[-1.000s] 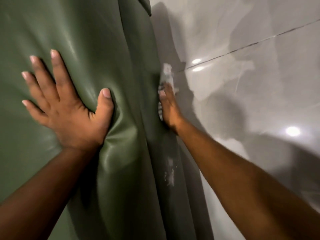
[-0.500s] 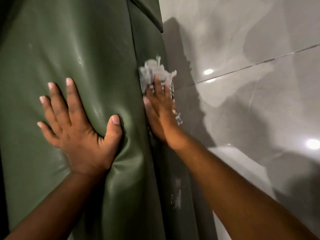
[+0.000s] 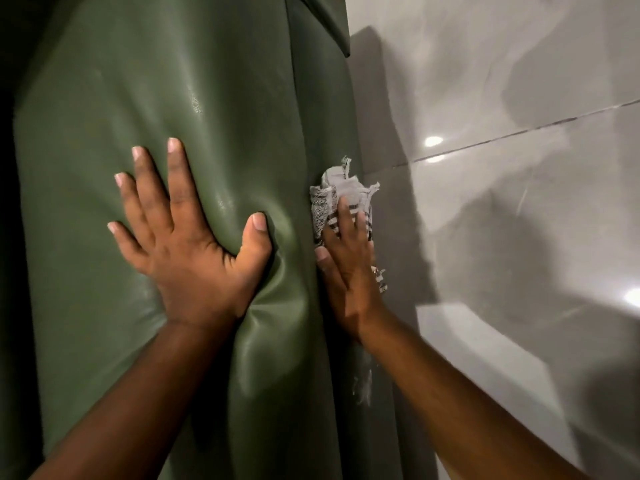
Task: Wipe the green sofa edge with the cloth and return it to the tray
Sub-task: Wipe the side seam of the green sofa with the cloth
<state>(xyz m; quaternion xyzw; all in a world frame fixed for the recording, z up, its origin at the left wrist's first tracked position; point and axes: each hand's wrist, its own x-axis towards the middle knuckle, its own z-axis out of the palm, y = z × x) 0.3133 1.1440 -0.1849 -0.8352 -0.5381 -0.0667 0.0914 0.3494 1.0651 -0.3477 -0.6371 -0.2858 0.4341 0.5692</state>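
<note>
The green leather sofa (image 3: 194,98) fills the left and middle of the head view. My left hand (image 3: 187,244) lies flat on its cushion with fingers spread, pressing a dent into the leather. My right hand (image 3: 349,268) presses a crumpled grey-white checked cloth (image 3: 337,194) against the sofa's side edge (image 3: 322,133). The cloth sticks out above my fingertips and a frayed bit shows below my palm. A whitish smear (image 3: 362,382) marks the edge under my right wrist. No tray is in view.
Glossy grey floor tiles (image 3: 519,202) with a dark grout line (image 3: 519,131) lie to the right of the sofa, reflecting ceiling lights. Another green cushion corner (image 3: 332,26) overhangs at the top.
My right hand came up from low beside the sofa onto its side edge, so more of the cloth shows. The view has shifted, and my left hand stays pressed on the cushion.
</note>
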